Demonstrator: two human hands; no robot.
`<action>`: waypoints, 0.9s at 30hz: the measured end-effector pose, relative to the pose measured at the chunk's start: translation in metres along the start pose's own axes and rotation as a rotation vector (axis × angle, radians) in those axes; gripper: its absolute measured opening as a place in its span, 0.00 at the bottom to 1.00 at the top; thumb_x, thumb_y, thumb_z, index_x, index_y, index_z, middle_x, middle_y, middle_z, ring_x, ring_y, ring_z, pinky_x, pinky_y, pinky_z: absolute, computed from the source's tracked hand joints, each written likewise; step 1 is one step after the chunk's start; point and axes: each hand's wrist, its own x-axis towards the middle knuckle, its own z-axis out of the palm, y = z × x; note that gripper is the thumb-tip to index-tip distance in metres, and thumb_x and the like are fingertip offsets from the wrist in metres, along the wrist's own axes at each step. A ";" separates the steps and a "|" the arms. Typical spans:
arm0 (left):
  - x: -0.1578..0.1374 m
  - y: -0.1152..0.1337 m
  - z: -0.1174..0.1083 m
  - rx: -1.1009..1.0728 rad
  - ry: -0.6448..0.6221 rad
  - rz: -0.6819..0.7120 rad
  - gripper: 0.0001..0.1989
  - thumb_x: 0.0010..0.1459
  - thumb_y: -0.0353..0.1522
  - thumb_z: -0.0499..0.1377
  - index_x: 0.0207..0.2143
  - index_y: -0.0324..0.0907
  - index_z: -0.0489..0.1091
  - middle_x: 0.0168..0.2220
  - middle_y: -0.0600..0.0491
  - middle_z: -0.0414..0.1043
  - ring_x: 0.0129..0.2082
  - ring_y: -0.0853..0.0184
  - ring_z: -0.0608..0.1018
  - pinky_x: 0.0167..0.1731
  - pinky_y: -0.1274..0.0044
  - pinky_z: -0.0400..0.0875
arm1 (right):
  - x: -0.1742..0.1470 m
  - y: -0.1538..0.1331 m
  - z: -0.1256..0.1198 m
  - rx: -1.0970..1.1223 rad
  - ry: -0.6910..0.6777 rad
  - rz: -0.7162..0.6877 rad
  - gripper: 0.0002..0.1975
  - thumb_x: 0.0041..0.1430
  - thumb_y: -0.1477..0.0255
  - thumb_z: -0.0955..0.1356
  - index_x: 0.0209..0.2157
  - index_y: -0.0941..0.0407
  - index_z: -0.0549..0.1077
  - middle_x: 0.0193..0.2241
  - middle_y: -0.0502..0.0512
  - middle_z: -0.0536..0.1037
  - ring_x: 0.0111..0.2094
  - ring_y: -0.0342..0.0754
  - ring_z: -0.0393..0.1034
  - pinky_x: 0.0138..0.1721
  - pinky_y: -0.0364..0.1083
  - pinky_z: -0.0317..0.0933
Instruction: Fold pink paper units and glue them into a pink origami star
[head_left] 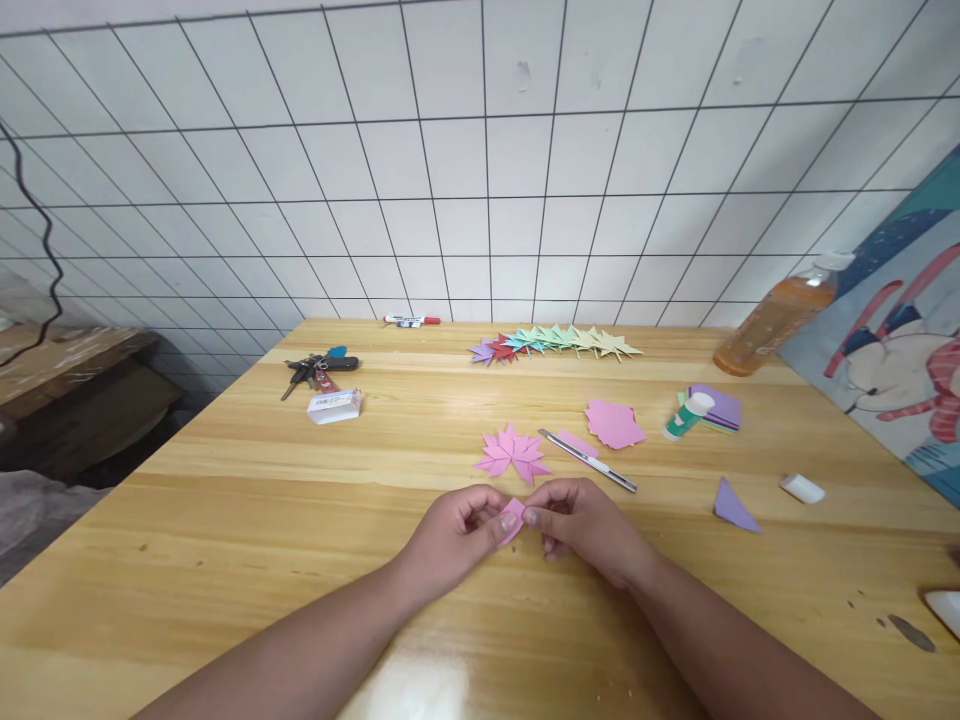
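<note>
A small folded piece of pink paper is pinched between my left hand and my right hand, low over the table. My left thumb lies across its face, while my right thumb and finger close on its right corner. Just beyond my hands lies a pink paper leaf shape with pointed lobes. To its right a utility knife rests slantwise, partly over a flat pink paper piece. A stack of pink paper sits behind the knife.
On the wooden table, a row of coloured paper leaves and a marker lie near the tiled wall. Keys and a small white box are left; a glue stick, purple paper and a bottle are right.
</note>
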 end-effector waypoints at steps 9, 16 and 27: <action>0.000 0.000 0.000 0.016 -0.035 0.020 0.14 0.55 0.40 0.57 0.28 0.36 0.68 0.22 0.57 0.64 0.22 0.74 0.63 0.23 0.83 0.56 | 0.001 0.000 -0.001 0.021 -0.007 -0.005 0.15 0.41 0.63 0.74 0.28 0.59 0.75 0.18 0.47 0.69 0.18 0.38 0.63 0.20 0.40 0.64; 0.001 -0.002 -0.001 0.057 -0.020 0.037 0.15 0.57 0.39 0.54 0.25 0.36 0.68 0.22 0.56 0.64 0.23 0.74 0.64 0.25 0.82 0.57 | -0.001 -0.001 -0.001 0.068 -0.015 0.002 0.16 0.44 0.61 0.72 0.30 0.58 0.75 0.22 0.48 0.71 0.19 0.37 0.63 0.21 0.40 0.64; -0.001 -0.001 0.000 0.057 -0.071 0.025 0.16 0.56 0.42 0.55 0.28 0.36 0.68 0.23 0.56 0.63 0.23 0.74 0.63 0.24 0.82 0.56 | 0.000 -0.001 -0.001 0.008 -0.011 -0.005 0.15 0.41 0.62 0.74 0.26 0.59 0.73 0.20 0.48 0.70 0.20 0.38 0.62 0.20 0.40 0.64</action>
